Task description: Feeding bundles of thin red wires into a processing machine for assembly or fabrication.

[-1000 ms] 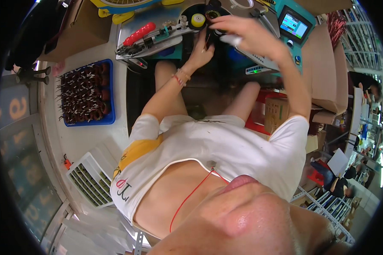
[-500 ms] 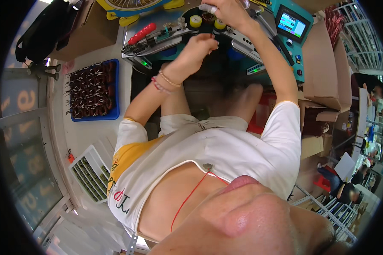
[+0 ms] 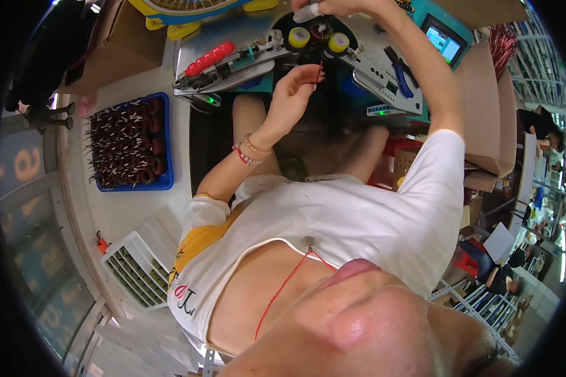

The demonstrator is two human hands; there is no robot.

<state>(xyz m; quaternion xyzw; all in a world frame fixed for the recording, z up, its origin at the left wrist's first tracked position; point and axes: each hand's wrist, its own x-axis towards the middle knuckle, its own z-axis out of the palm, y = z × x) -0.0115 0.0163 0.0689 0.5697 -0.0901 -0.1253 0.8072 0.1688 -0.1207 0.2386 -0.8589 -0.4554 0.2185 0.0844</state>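
the left hand [image 3: 294, 94] is near the yellow rollers [image 3: 299, 37], fingers curled; the right hand [image 3: 338, 6] is beyond, far. i cannot tell whether either grips anything.

White short-sleeved shirt [image 3: 346, 217], yellow side panel [image 3: 202, 242], red-black lettering [image 3: 181, 291]; thin red neck cord [image 3: 273, 296]; beaded left-wrist bracelets [image 3: 248, 158]; white right-finger covering [image 3: 307, 12].

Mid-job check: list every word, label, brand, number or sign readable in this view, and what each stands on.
I don't copy out wording, so here is only where it stands:
White shirt: dark and red lettering, tilted and partly lost in folds.
Glass panes at the left: large pale characters, faint and blurred.
Lit screen at upper right: its display text is too small to read.
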